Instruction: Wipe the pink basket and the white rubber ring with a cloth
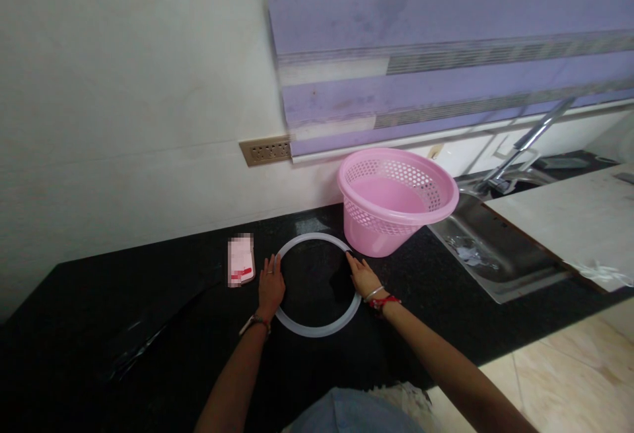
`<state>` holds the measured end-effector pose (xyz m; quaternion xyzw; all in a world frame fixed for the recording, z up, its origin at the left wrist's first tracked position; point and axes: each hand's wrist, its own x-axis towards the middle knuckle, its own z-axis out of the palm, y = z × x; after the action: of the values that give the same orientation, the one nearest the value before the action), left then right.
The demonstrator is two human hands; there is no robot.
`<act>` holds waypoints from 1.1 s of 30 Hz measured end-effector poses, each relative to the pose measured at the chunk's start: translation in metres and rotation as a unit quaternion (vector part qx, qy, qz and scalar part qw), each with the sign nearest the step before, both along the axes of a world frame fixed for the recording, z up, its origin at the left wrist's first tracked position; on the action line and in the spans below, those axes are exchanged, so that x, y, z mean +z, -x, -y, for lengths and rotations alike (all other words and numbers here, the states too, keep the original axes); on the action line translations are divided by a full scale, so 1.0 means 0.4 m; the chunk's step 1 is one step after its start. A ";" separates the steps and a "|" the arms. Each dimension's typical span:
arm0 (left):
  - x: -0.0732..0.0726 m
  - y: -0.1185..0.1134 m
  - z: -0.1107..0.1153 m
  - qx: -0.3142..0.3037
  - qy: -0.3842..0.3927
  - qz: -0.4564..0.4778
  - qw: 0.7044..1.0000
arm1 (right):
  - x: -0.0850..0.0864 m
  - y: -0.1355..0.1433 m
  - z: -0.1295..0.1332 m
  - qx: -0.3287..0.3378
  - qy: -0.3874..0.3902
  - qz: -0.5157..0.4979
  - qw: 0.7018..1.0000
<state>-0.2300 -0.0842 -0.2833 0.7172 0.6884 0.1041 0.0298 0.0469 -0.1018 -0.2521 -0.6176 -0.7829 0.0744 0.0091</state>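
Observation:
A translucent white ring (319, 331), like a rubber sealing ring, lies flat on the black countertop (188, 347). My left hand (271, 288) rests on its left side, fingers stretched forward and slightly apart. On the opposite side, my right hand (365, 278) touches the ring with its fingers extended, covering part of the rim. A pink phone-like object (242, 260), partly blurred out, lies just left of my left hand. Behind my right hand stands a pink plastic basket (371, 238) with a perforated upper wall.
At the right is a steel sink (475, 248) with a tap (535, 133), partly covered by a pale board (559, 215). Black plastic film (143, 344) lies at the left. A socket strip (265, 150) and purple striped blind (396, 17) are on the wall side.

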 end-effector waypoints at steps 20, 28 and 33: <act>-0.055 0.025 0.010 -0.053 -0.035 0.100 0.993 | -0.046 0.053 0.121 -0.037 -0.068 0.078 0.994; -0.053 0.026 0.014 -0.067 -0.042 0.118 0.990 | -0.008 -0.004 -0.064 0.085 -0.012 0.053 0.995; -0.058 0.019 0.014 -0.030 -0.039 0.104 0.993 | -0.006 0.007 -0.054 0.067 -0.041 0.086 0.993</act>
<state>-0.2375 -0.0899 -0.3063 0.7234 0.6551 0.2042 0.0763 0.0442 -0.0801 -0.2546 -0.5672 -0.8227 -0.0111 -0.0380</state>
